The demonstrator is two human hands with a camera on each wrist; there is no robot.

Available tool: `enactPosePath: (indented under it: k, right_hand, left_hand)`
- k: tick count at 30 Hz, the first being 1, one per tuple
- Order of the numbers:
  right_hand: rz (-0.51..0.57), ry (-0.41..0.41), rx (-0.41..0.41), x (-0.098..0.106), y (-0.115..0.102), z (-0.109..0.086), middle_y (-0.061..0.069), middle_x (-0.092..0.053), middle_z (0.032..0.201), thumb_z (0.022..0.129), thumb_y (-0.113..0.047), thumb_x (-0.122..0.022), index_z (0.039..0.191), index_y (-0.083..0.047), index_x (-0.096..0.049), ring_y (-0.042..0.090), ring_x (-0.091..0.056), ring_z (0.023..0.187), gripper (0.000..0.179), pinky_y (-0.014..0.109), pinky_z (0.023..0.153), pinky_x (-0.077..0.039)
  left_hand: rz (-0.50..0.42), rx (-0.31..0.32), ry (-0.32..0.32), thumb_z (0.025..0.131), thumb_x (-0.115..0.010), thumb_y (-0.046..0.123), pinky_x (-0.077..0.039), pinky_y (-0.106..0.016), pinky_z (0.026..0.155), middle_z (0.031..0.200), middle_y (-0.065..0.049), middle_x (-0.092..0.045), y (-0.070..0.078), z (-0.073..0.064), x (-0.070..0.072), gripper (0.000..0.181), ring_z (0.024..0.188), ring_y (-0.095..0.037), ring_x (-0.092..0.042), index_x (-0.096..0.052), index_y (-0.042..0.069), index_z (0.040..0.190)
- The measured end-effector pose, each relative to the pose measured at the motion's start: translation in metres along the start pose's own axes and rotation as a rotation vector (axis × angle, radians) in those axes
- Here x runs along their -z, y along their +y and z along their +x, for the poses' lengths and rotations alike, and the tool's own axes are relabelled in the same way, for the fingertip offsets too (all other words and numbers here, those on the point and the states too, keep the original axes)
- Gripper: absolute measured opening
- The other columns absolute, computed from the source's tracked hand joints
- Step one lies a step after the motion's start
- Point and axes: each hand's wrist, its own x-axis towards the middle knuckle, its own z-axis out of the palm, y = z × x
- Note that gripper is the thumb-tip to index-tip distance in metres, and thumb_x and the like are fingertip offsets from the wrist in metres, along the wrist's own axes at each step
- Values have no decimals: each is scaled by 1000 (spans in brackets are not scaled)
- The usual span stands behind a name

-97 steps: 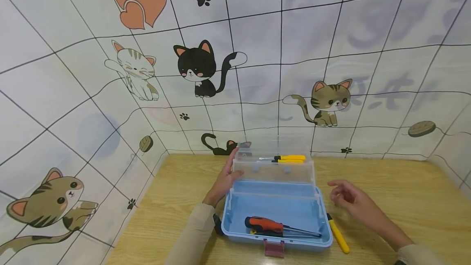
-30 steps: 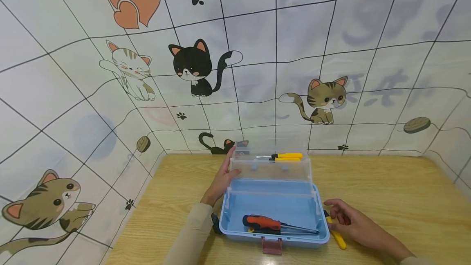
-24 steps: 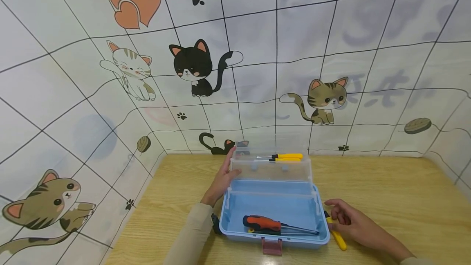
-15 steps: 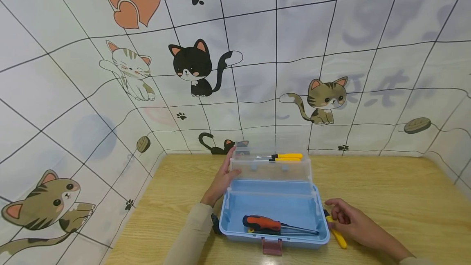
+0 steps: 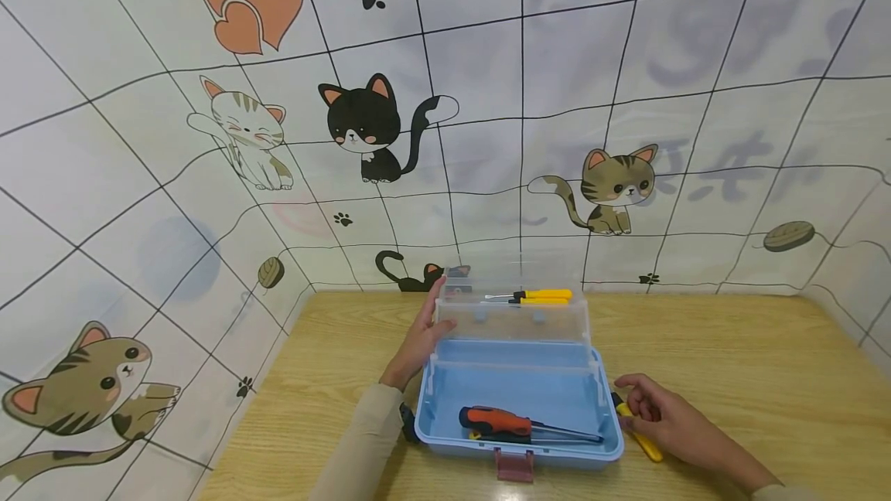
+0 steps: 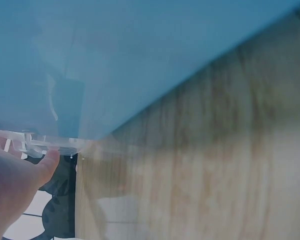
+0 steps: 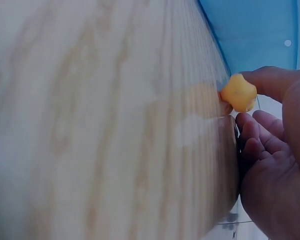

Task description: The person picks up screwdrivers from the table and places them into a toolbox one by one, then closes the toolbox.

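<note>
A light blue toolbox (image 5: 515,389) stands with its clear lid (image 5: 462,327) raised. My left hand (image 5: 418,346) grips the lid's left side, thumb in front and fingers behind; in the left wrist view the thumb (image 6: 49,165) lies on clear plastic. Two small yellow-handled screwdrivers (image 5: 546,294) rest in the lid's upper part. On the box floor an orange-and-black screwdriver (image 5: 497,420) lies over another, darker tool. Beside the box's right wall, my right hand (image 5: 675,420) pinches a yellow-handled screwdriver (image 5: 650,451) low over the table; its fluted handle end (image 7: 238,93) shows in the right wrist view.
A purple-brown latch (image 5: 515,466) hangs at the box's front edge. The wooden table (image 5: 752,354) extends on both sides. Behind it hangs a white cloth (image 5: 487,176) with a grid and cat prints.
My right hand came down and forward to the yellow-handled screwdriver beside the box and took hold of it. Its handle end has just swung slightly right and away from me. The left hand keeps its place.
</note>
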Motion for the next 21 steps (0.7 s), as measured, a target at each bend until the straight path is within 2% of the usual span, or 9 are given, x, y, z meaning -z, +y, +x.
enactPosePath:
  k: [4,9,14,21]
  right_hand:
    - [-8,12,38,0,-2,0,3,-49,83,86,-25,-68,122,-4,-47,6,-45,66,47,23,54,-38]
    - [-13,3,19,1,-5,0,3,-48,83,87,-24,-66,123,-4,-47,5,-44,66,45,23,54,-38]
    - [-40,4,34,0,-6,1,2,-48,82,88,-24,-65,121,-4,-47,5,-44,66,43,24,54,-38]
    - [-65,15,62,1,-7,2,1,-48,80,89,-18,-64,120,-4,-47,3,-43,65,38,23,53,-38]
  left_hand:
    - [0,0,-1,97,-46,8,-43,-50,94,149,-7,-22,0,0,0,72,127,-31,-41,-8,41,148]
    - [10,4,7,96,-47,9,-43,-50,95,150,-6,-21,0,0,0,72,128,-31,-39,-9,42,147]
    - [24,-6,9,96,-47,9,-41,-51,96,152,-5,-18,1,-1,0,72,130,-30,-37,-8,40,148]
    - [-12,-27,-7,96,-46,6,-44,-49,94,148,-7,-25,0,0,1,73,126,-30,-42,-7,38,149]
